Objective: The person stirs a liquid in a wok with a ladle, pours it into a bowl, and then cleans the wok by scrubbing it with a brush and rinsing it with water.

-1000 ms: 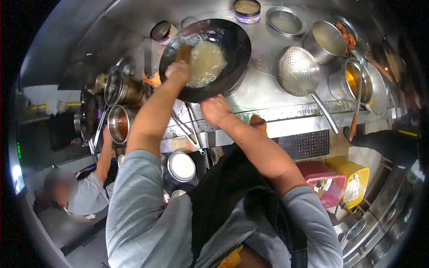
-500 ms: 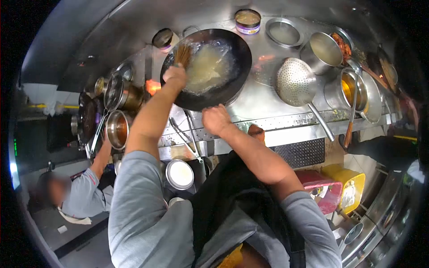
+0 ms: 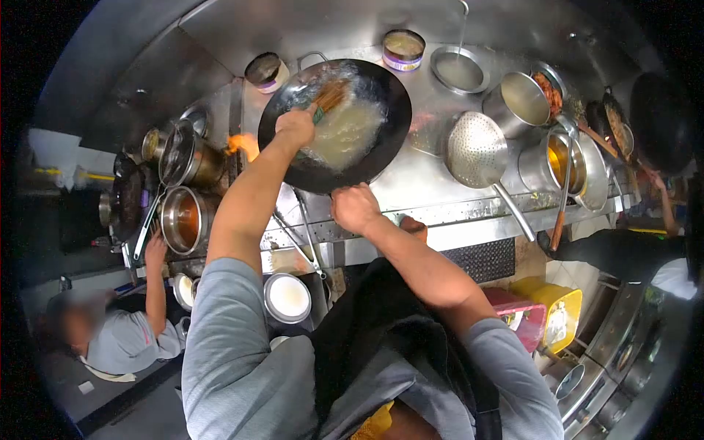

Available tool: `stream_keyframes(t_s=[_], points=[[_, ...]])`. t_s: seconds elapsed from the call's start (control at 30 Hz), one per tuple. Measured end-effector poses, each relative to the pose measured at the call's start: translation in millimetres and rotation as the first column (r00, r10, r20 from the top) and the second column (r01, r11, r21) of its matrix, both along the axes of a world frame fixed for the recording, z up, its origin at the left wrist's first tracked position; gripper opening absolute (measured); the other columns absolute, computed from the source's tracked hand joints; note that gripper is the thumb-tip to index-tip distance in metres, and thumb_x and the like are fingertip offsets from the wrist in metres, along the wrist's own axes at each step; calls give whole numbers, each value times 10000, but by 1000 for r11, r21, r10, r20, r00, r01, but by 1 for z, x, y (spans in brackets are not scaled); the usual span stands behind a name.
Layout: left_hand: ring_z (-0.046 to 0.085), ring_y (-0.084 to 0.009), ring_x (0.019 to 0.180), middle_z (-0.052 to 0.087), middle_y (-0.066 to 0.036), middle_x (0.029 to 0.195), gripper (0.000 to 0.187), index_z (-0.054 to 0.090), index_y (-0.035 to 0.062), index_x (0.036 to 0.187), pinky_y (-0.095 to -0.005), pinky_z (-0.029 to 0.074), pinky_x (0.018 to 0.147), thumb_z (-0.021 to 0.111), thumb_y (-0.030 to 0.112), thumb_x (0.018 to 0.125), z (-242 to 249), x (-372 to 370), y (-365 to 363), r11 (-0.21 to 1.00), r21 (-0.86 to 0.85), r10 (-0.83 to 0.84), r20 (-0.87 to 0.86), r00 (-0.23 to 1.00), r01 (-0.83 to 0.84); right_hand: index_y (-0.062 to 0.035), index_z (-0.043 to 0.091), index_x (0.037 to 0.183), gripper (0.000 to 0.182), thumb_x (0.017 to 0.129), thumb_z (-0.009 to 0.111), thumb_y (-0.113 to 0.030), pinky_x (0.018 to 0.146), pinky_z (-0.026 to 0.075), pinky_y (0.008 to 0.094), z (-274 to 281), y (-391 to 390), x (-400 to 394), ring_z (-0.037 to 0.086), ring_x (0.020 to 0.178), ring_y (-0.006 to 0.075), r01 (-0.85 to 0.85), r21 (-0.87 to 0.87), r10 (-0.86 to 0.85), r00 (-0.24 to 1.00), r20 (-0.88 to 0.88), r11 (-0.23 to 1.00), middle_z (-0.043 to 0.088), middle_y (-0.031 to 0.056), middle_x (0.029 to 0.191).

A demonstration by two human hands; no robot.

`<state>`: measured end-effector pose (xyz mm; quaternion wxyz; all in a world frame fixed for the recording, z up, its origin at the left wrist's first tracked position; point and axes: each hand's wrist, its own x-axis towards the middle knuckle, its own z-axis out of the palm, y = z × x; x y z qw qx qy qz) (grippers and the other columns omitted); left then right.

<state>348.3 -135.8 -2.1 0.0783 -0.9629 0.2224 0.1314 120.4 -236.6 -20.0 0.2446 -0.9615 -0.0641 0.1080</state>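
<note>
A large black wok (image 3: 397,114) sits on the stove with cloudy, bubbling liquid (image 3: 345,136) inside. My left hand (image 3: 295,128) is closed around a bamboo wok brush (image 3: 334,95), its bristles over the liquid at the upper middle of the wok. At the near rim, my right hand (image 3: 355,208) makes a fist on the wok; the part it grips is hidden under the fingers. Flame (image 3: 243,147) shows at the wok's left side. Just right of my right hand is a brownish object (image 3: 413,229) I cannot make out.
A perforated strainer (image 3: 477,150) lies to the right, near metal pots (image 3: 517,108) and a ladle (image 3: 565,191). Two cans (image 3: 403,51) stand behind the wok. Tongs (image 3: 304,246) hang at the front edge. On the left a co-worker (image 3: 128,341) reaches toward pots (image 3: 170,220).
My left hand has swept the brush rightward from the wok's left edge toward its middle. My right hand stays at the near rim. The view has shifted slightly.
</note>
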Motion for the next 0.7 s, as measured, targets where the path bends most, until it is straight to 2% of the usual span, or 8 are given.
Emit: stream_keyframes(t_s=[0.1, 0.13, 0.23, 0.3, 0.4, 0.5, 0.6, 0.7], points=[[612, -374, 1134, 583, -216, 1281, 737, 395, 247, 1483, -458, 502, 957, 677, 351, 809, 35, 4, 14, 994, -62, 90, 30, 995, -88, -72, 727, 853, 246, 836, 515, -194, 963, 446, 480, 9, 1, 1, 697, 925, 320, -2, -11, 1, 1000, -11, 1000, 723, 172, 926], [615, -379, 1124, 588, -212, 1290, 805, 398, 255, 1480, -455, 503, 950, 724, 401, 759, 46, 1, 22, 998, -4, 62, 283, 957, -63, -72, 727, 839, 240, 829, 519, -192, 959, 450, 477, 12, 1, 1, 698, 919, 320, 5, -6, -5, 1000, -18, 1000, 723, 174, 918], [637, -403, 1076, 655, -196, 1183, 757, 388, 223, 1474, -474, 499, 934, 674, 400, 795, 89, 27, 43, 918, -316, 292, 129, 948, -240, -69, 736, 859, 243, 820, 524, -182, 952, 458, 468, 7, 4, 7, 698, 930, 317, 7, -65, -13, 995, -94, 998, 724, 174, 932], [633, -380, 1098, 635, -199, 1229, 778, 370, 220, 1484, -474, 497, 937, 673, 418, 795, 89, 55, 47, 875, -379, 376, 144, 915, -300, -66, 740, 875, 249, 815, 527, -180, 947, 461, 464, 1, 5, 8, 698, 937, 316, 9, -75, -16, 995, -103, 997, 724, 175, 939], [626, -365, 1120, 606, -208, 1283, 805, 354, 216, 1497, -470, 497, 940, 677, 412, 785, 23, 77, 37, 802, -458, 481, 113, 869, -384, -63, 748, 910, 266, 812, 530, -180, 945, 463, 457, -2, 5, 12, 697, 949, 313, 4, -93, -16, 991, -135, 996, 725, 175, 958], [612, -371, 1145, 571, -204, 1340, 841, 331, 214, 1511, -462, 497, 947, 696, 410, 779, -57, 102, 59, 831, -421, 401, -2, 916, -364, -70, 750, 918, 268, 812, 534, -188, 947, 464, 449, 2, 6, 13, 698, 955, 306, -12, -125, -9, 986, -164, 992, 725, 172, 970], [610, -383, 1142, 585, -205, 1319, 839, 339, 200, 1509, -461, 491, 945, 704, 402, 781, -29, 67, 72, 815, -525, 329, 70, 942, -246, -80, 735, 872, 235, 804, 556, -215, 902, 477, 439, -2, 8, 7, 702, 906, 304, -11, -145, -2, 996, -89, 989, 726, 161, 932], [617, -379, 1130, 617, -211, 1263, 808, 399, 176, 1481, -458, 487, 932, 727, 391, 774, 64, -30, 69, 786, -533, 358, -22, 933, -314, -87, 718, 843, 210, 807, 564, -225, 850, 489, 432, -14, 4, 1, 706, 852, 302, 1, -173, 5, 999, 36, 985, 727, 149, 889]])
